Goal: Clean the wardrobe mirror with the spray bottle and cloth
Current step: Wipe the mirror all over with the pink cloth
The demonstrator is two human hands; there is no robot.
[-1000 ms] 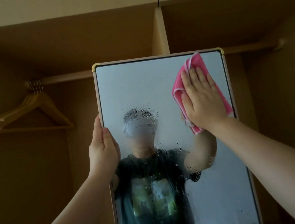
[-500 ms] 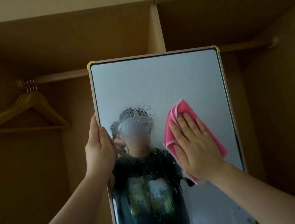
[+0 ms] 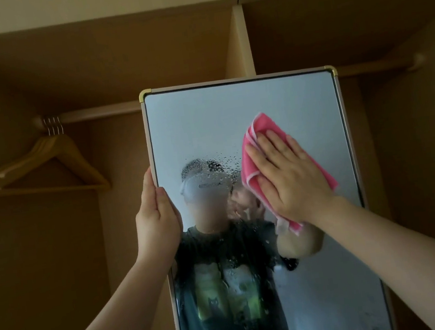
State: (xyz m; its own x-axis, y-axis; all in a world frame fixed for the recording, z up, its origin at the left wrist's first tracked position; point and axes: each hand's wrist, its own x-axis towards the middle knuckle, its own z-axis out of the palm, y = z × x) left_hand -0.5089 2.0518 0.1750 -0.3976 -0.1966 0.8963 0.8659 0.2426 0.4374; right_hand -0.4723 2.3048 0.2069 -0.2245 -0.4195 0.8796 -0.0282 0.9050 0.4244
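Observation:
A tall framed mirror [image 3: 198, 117] with brass corners stands upright in front of the open wardrobe. Spray droplets speckle its middle and lower glass. My left hand [image 3: 156, 218] grips the mirror's left edge, thumb on the glass side. My right hand [image 3: 288, 177] lies flat with straight fingers on a folded pink cloth [image 3: 261, 125], pressing it against the right half of the glass at mid height. The spray bottle is not in view.
Wooden hangers [image 3: 43, 164] hang from a rail [image 3: 97, 112] at the upper left inside the wardrobe. A vertical divider [image 3: 239, 41] rises behind the mirror's top. Brown wardrobe panels close in on both sides.
My right hand slid the cloth down from the mirror's top right corner to its middle, then back up and to the right a little. My left hand kept its hold.

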